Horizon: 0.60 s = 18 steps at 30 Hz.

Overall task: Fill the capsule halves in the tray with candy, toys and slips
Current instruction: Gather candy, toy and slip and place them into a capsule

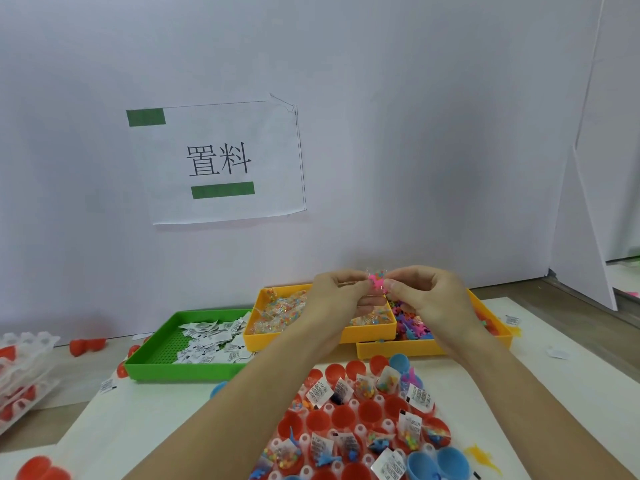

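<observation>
Spreading across the foreground, the capsule tray (pixel 360 415) sits partly filled below the green slip bin (pixel 156 358) and yellow candy bin (pixel 294 337); above, left hand (pixel 341 296) and right hand (pixel 427 294) together pinch a pink toy (pixel 375 282).

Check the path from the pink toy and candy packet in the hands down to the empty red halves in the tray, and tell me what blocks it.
Nothing visible blocks it. Both hands, left hand and right hand, pinch the pink toy with a candy packet above the yellow bins. The empty red halves lie open below, between the forearms.
</observation>
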Tool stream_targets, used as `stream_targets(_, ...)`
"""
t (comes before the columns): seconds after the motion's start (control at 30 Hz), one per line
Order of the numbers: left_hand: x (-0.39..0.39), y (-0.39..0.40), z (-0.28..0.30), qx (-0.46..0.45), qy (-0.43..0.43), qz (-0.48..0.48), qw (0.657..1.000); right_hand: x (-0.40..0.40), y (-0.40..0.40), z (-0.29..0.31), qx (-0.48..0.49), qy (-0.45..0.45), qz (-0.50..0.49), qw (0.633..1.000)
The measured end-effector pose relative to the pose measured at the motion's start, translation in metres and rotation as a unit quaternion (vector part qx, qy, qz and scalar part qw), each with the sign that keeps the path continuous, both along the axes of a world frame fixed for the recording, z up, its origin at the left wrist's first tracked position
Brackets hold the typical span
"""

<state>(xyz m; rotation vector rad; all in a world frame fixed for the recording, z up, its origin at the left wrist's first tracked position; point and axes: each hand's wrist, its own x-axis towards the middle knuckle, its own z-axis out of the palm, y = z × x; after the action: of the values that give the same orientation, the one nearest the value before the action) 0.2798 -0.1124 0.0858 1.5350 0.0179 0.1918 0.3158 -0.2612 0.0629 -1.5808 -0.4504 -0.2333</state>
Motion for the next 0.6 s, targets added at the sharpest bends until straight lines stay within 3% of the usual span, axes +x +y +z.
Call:
stream_targets(0.3, -0.0014, -0.0005, -0.0018, 0.009, -0.003, -0.010, 1.000, 0.0023, -0.0010, -0.0017, -0.027, -0.021, -0.014, 0.999)
stream_targets(0.6, -0.0019, 0.0030, -0.0071, 0.041, -0.006, -0.021, 0.999, 0.0012, -0.0002, -0.0018, -0.031, 0.059, 0.035, 0.997)
